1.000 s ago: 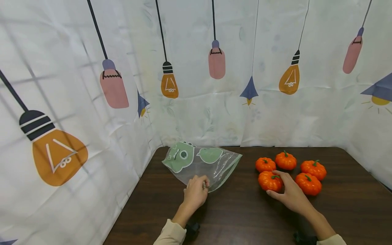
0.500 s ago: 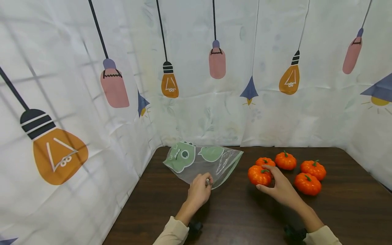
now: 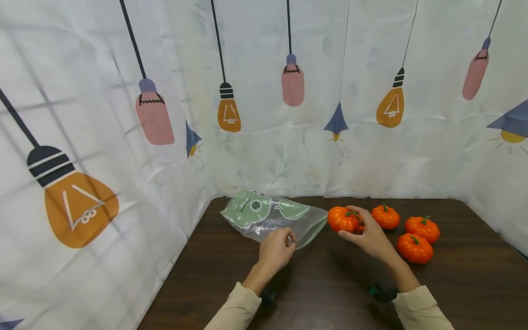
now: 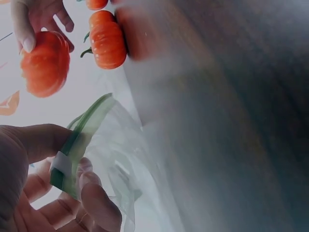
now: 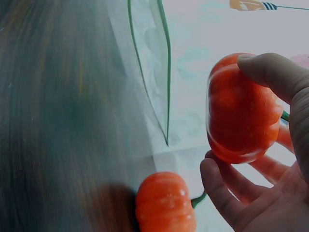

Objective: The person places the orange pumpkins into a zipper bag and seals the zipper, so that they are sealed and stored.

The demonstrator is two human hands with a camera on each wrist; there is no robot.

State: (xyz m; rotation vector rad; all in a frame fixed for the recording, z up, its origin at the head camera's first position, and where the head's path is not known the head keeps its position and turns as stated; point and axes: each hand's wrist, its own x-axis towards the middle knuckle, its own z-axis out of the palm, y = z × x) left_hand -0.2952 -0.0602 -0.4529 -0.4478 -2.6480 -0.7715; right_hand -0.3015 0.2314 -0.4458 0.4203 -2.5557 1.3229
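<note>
In the head view my left hand pinches the near corner of a clear zip bag printed with a green cartoon creature. The left wrist view shows the thumb and fingers on the bag's green zip edge, beside a white slider. My right hand grips a small orange pumpkin, thumb on one side and fingers on the other. It is held up off the table, close to the bag's right corner. From the right wrist, the bag's two green edges stand apart, meeting at a corner.
Behind the held pumpkin, another pumpkin is mostly hidden. To the right on the dark wooden table sit a back pumpkin and two more, a far one and a near one. A lamp-printed curtain surrounds the table.
My right hand has lifted the pumpkin from the group and carried it left and away from me, toward the bag. My left hand has shifted right, pulling the bag's edge slightly along.
</note>
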